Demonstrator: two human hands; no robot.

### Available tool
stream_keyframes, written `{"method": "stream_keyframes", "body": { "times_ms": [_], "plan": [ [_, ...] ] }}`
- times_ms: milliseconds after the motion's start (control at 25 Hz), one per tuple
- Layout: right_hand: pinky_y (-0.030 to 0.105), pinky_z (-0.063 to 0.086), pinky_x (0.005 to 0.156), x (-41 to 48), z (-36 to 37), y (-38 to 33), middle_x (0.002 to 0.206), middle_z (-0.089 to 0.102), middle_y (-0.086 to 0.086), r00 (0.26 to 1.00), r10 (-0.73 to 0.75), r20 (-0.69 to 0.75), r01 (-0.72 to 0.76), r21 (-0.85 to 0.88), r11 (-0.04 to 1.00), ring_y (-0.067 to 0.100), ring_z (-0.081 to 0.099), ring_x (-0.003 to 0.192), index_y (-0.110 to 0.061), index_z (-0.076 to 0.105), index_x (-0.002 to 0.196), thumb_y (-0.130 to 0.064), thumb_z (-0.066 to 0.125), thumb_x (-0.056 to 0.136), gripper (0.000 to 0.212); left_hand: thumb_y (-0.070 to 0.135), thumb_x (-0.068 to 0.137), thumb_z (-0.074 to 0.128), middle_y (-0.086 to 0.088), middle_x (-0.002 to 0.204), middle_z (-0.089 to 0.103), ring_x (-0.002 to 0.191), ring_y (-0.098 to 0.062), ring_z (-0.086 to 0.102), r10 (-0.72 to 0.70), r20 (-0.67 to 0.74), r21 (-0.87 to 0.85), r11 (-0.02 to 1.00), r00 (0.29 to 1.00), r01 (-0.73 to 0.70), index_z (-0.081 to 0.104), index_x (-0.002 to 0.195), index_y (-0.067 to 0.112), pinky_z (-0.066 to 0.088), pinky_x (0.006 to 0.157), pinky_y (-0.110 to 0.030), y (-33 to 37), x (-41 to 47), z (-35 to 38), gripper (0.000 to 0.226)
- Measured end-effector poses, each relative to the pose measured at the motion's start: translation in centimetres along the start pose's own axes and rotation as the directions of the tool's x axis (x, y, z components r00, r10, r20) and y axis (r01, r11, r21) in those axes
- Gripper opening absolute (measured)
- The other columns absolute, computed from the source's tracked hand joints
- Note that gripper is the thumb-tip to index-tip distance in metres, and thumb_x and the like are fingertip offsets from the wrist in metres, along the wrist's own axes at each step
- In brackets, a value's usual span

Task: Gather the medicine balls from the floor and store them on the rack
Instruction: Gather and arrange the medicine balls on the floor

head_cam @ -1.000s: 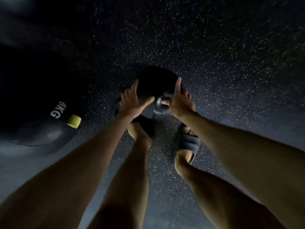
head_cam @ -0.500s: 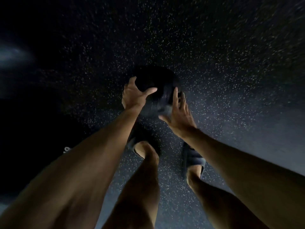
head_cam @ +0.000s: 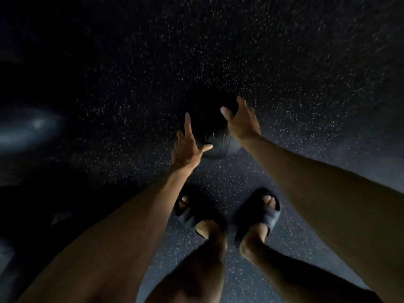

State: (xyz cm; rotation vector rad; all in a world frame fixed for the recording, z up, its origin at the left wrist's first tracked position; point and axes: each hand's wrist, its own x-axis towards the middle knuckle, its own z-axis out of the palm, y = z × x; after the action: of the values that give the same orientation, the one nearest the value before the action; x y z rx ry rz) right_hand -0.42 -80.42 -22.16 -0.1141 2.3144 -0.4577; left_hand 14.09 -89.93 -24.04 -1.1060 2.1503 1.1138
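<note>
At the far left of the frame a pale blurred glow [head_cam: 32,125] lies on the speckled dark floor [head_cam: 306,62]; what it is cannot be told. Left of centre, the left hand [head_cam: 188,145] is spread, fingers straight, with only the thumb and the edge of the palm against the lower left side of the medicine ball [head_cam: 209,127]. The ball sits at the centre of the frame, low over the floor and ahead of the person's feet in dark sandals [head_cam: 260,211]; whether it is clear of the floor is hard to tell in this light. Just right of centre, the right hand [head_cam: 242,121] cups the ball's upper right side, thumb on top and fingers curved over the far edge.

The grip looks uneven. With the left hand barely in contact, a heavy ball would likely roll out toward that side if lifted now, and could drop onto the toes directly below. Sliding the left palm underneath would guard against that.
</note>
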Motion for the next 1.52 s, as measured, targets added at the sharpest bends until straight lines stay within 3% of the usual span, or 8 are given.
{"method": "stream_keyframes", "body": {
  "times_ms": [320, 480, 720, 880, 1040, 1160, 1400, 1520],
  "plan": [
    [0.050, 0.020, 0.122, -0.5, -1.9, 1.4, 0.166, -0.013, 0.015, 0.972, -0.216, 0.092, 0.230, -0.180, 0.956, 0.035, -0.001, 0.154, -0.035, -0.017, 0.156, -0.041, 0.074, 0.086, 0.115, 0.065, 0.079, 0.067, -0.012, 0.146, 0.049, 0.130, -0.034, 0.051, -0.158, -0.143, -0.137, 0.981, 0.977, 0.138, 0.032, 0.152, 0.028, 0.045, 0.102, -0.047, 6.7, 8.1, -4.7, 0.089],
    [0.053, 0.022, 0.120, 6.4, -4.9, -2.2, 0.167, 0.002, 0.016, 0.980, -0.179, 0.081, 0.193, -0.229, 0.954, 0.036, 0.009, 0.153, -0.036, -0.014, 0.157, -0.049, 0.069, 0.088, 0.109, 0.071, 0.090, 0.046, -0.014, 0.146, 0.047, 0.131, -0.036, 0.048, -0.152, -0.212, -0.157, 0.980, 0.965, 0.120, 0.035, 0.151, 0.022, 0.040, 0.106, -0.046, 9.4, 11.8, -6.2, 0.079],
    [0.048, 0.036, 0.111, 16.2, -11.1, -5.9, 0.154, 0.042, 0.009, 0.997, -0.029, 0.078, 0.033, -0.050, 0.998, 0.032, 0.039, 0.141, -0.026, 0.025, 0.157, -0.063, 0.046, 0.096, 0.074, 0.075, 0.075, 0.061, -0.014, 0.165, 0.008, 0.147, -0.041, 0.020, 0.107, -0.074, 0.017, 0.994, 0.991, -0.106, -0.003, 0.157, 0.039, 0.033, 0.111, -0.060, 12.0, 13.8, -7.2, 0.110],
    [0.047, 0.038, 0.107, 16.4, -13.6, -5.7, 0.151, 0.040, 0.014, 0.988, -0.120, 0.099, 0.117, 0.036, 0.992, 0.032, 0.039, 0.138, -0.023, 0.028, 0.155, -0.056, 0.041, 0.100, 0.065, 0.079, 0.072, 0.061, -0.013, 0.158, 0.024, 0.137, -0.043, 0.039, -0.063, -0.088, 0.070, 0.995, 0.994, 0.069, 0.005, 0.156, 0.041, 0.048, 0.098, -0.061, 16.8, 18.8, -9.4, 0.108],
    [0.049, 0.036, 0.114, 14.0, -14.2, -4.2, 0.164, 0.007, 0.020, 0.943, -0.280, 0.180, 0.298, -0.080, 0.951, 0.036, 0.019, 0.150, -0.025, -0.008, 0.159, -0.054, 0.065, 0.089, 0.105, 0.076, 0.074, 0.063, -0.012, 0.151, 0.040, 0.136, -0.037, 0.042, -0.234, -0.137, -0.100, 0.970, 0.963, 0.221, 0.028, 0.153, 0.028, 0.040, 0.108, -0.058, 21.8, 24.5, -11.4, 0.098],
    [0.046, 0.030, 0.118, 14.8, -13.9, -5.9, 0.164, -0.001, 0.024, 0.968, -0.179, 0.177, 0.198, -0.096, 0.976, 0.037, 0.013, 0.152, -0.021, -0.013, 0.159, -0.048, 0.072, 0.086, 0.115, 0.069, 0.084, 0.059, -0.014, 0.149, 0.040, 0.134, -0.039, 0.042, -0.364, -0.129, -0.111, 0.930, 0.922, 0.351, 0.033, 0.149, 0.023, 0.038, 0.107, -0.061, 25.1, 27.0, -12.5, 0.084],
    [0.051, 0.032, 0.114, 22.8, -16.7, -12.8, 0.160, 0.016, 0.024, 0.997, 0.017, 0.080, -0.009, -0.105, 0.994, 0.040, 0.024, 0.145, -0.025, -0.006, 0.160, -0.055, 0.060, 0.092, 0.100, 0.062, 0.081, 0.067, -0.016, 0.161, 0.020, 0.145, -0.037, 0.026, 0.118, -0.021, 0.144, 0.983, 0.993, -0.113, 0.015, 0.157, 0.026, 0.034, 0.112, -0.058, 23.9, 26.0, -15.3, 0.100],
    [0.053, 0.031, 0.113, 27.3, -18.7, -15.9, 0.160, 0.019, 0.026, 0.997, 0.055, 0.061, -0.050, -0.089, 0.995, 0.042, 0.023, 0.146, -0.027, 0.007, 0.160, -0.062, 0.054, 0.092, 0.090, 0.063, 0.074, 0.073, -0.022, 0.164, 0.002, 0.149, -0.043, 0.011, 0.205, 0.023, 0.206, 0.957, 0.979, -0.205, -0.002, 0.159, 0.028, 0.027, 0.114, -0.062, 23.1, 27.2, -16.4, 0.119]
  ]
}}
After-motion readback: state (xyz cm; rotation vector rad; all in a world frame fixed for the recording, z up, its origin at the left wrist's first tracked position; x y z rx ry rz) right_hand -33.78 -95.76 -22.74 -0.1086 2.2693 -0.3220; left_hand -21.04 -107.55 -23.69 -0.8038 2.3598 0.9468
